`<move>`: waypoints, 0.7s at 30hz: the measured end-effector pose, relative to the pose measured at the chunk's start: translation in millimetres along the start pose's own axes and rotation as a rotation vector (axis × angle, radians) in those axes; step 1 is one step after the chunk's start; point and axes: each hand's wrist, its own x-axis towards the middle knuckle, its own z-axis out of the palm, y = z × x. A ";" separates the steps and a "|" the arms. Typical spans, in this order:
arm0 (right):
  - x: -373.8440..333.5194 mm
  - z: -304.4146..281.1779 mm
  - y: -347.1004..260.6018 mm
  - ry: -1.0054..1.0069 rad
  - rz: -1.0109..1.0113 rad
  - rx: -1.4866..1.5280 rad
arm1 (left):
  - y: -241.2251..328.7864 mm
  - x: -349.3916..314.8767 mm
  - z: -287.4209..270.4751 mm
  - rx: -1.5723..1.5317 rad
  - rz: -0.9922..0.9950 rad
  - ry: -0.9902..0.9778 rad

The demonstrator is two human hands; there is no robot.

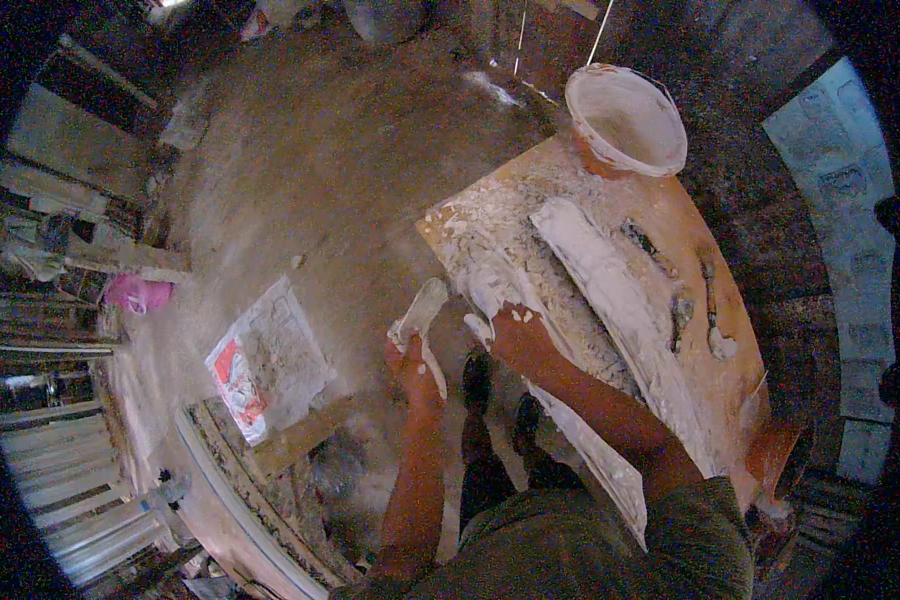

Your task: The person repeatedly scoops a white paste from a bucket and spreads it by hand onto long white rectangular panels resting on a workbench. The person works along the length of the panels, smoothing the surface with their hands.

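Head view shows, at centre, the left hand (411,366) curled around a whitened piece (429,304) and the right hand (522,338), grip unclear, at pale paste (490,280) on the table (698,212), probably gathering it, next needing steady scooping.

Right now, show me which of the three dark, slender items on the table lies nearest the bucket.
The upper-left dark item: it slants below the bucket, while the lower dark item and the right-hand dark item lie farther from that bucket.

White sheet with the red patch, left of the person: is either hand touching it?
No, the sheet lies apart, to the left of both the left hand and the right hand.
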 end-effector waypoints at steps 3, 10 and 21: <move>-4.4 -0.1 8.3 0.033 -0.061 -0.146 | -7.5 3.7 21.8 -0.069 0.042 -0.024; 30.8 1.4 52.3 0.066 0.284 0.482 | -23.1 45.7 69.6 -0.037 0.117 -0.203; 111.3 36.4 131.5 0.438 0.446 1.490 | -45.1 45.7 132.8 0.257 0.201 -0.243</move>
